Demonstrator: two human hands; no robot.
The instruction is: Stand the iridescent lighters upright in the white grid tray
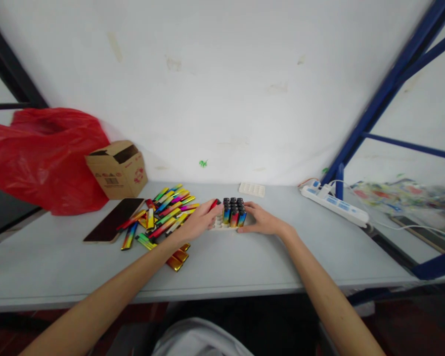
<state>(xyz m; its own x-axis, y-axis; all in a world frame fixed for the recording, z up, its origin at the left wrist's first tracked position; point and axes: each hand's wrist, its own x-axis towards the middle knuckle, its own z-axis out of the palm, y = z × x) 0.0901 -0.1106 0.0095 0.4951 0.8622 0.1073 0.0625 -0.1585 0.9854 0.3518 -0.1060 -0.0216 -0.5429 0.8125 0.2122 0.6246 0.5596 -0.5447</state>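
A white slotted tray (219, 227) lies on the grey table, with several upright black-topped, rainbow-coloured tubes (234, 215) packed on its right part. My left hand (202, 217) is closed around a red, dark-ended tube (215, 203) above the tray's left part, where slots show. On the right, my right hand (258, 219) rests against the tray's edge beside the upright tubes, its thumb and fingers apart. Left of my left hand, many shiny multicoloured tubes (164, 224) lie in a loose pile.
A dark flat tablet-like slab (113, 221) lies by the pile, near an open cardboard box (119, 173) and a red plastic bag (48, 163). Behind is another white tray (252, 190). At right are a power strip (335, 203) and blue frame (378, 101).
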